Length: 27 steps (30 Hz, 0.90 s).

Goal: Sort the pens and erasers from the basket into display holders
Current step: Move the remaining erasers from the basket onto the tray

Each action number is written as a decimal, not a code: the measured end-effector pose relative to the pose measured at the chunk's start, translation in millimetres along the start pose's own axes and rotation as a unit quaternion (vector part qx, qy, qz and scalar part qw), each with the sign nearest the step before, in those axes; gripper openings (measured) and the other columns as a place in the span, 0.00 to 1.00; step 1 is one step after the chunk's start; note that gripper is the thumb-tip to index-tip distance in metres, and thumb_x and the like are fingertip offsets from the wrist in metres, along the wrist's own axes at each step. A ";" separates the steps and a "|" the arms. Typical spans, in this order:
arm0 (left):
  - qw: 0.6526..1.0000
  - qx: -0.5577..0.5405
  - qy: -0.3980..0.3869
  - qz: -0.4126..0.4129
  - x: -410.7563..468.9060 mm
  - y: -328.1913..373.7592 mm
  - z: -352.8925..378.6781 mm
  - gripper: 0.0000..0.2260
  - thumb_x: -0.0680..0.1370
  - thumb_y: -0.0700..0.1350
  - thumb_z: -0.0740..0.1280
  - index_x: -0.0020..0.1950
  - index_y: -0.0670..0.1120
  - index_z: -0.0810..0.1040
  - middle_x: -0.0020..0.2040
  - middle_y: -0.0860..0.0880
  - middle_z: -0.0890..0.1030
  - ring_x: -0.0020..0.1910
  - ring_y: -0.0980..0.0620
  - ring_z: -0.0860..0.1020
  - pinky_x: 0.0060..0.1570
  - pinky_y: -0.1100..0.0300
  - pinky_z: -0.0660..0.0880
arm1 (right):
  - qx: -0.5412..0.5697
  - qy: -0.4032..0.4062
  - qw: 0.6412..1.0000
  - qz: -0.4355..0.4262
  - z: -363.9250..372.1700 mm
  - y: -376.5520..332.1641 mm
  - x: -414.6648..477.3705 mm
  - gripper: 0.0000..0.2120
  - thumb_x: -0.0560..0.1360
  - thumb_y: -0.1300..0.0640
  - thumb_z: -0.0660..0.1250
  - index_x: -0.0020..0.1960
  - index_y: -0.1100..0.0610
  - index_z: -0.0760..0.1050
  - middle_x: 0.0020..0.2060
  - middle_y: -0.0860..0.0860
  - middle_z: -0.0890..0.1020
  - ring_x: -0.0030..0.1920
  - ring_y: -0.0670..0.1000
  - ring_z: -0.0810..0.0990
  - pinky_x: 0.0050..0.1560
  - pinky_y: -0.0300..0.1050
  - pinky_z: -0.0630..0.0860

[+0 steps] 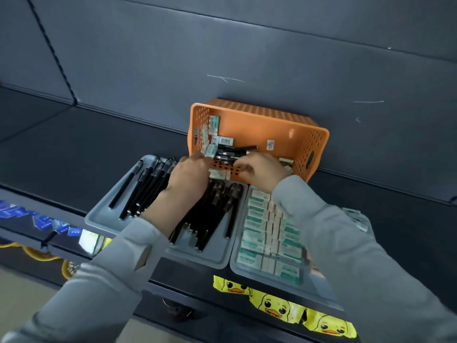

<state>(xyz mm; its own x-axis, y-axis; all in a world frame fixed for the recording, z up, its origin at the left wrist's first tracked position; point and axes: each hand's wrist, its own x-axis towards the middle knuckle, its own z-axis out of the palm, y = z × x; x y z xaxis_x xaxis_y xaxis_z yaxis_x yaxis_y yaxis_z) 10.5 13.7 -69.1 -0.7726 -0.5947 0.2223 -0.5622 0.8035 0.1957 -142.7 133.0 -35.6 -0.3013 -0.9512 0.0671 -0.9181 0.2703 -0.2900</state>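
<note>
Sleeves (333, 231) across pen trays (103, 214) and eraser tray (238, 268); duck stickers (274, 305) below.

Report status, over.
Left hand and right hand at basket near rim, fingers curled, grip unclear. Pens and erasers left inside. Nothing between hands and holders.

Basket (272, 125): one. Trays (197, 259): three seen. Hands (188, 175): two. Duck stickers (274, 306): three.

Orange basket (262, 125), black pens (148, 184)
</note>
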 end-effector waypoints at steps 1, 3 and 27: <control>1.000 0.019 -0.009 -0.006 3.9 -1.0 1.5 0.15 0.76 0.36 0.65 0.61 0.45 0.77 0.58 0.42 0.76 0.52 0.36 0.79 0.50 0.45 0.77 | -0.012 -0.011 1.000 -0.011 6.4 -5.9 10.7 0.12 0.76 0.58 0.67 0.59 0.55 0.80 0.53 0.54 0.82 0.55 0.56 0.79 0.55 0.49 0.75; 0.998 0.044 -0.030 -0.014 9.0 -0.1 4.2 0.15 0.76 0.35 0.63 0.62 0.45 0.75 0.58 0.43 0.76 0.51 0.37 0.80 0.48 0.46 0.78 | -0.029 -0.029 0.999 -0.018 19.8 -14.0 27.6 0.10 0.75 0.56 0.68 0.55 0.56 0.80 0.51 0.55 0.81 0.53 0.58 0.79 0.52 0.49 0.75; 0.892 -0.451 -0.019 0.006 -26.1 51.0 -6.3 0.13 0.77 0.36 0.68 0.59 0.50 0.79 0.52 0.50 0.80 0.44 0.53 0.83 0.47 0.53 0.82 | -0.042 -0.047 0.990 0.127 -36.5 23.2 -111.4 0.08 0.70 0.65 0.67 0.44 0.55 0.81 0.38 0.49 0.81 0.42 0.51 0.79 0.45 0.47 0.77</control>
<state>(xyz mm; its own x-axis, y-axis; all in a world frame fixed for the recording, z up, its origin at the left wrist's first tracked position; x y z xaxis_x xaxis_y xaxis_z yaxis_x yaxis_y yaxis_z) 3.9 70.0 -58.9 -0.7967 -0.5702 0.2005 -0.0998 0.4512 0.8868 -139.8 250.7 -15.0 -0.5033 -0.8597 -0.0872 -0.8352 0.5098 -0.2062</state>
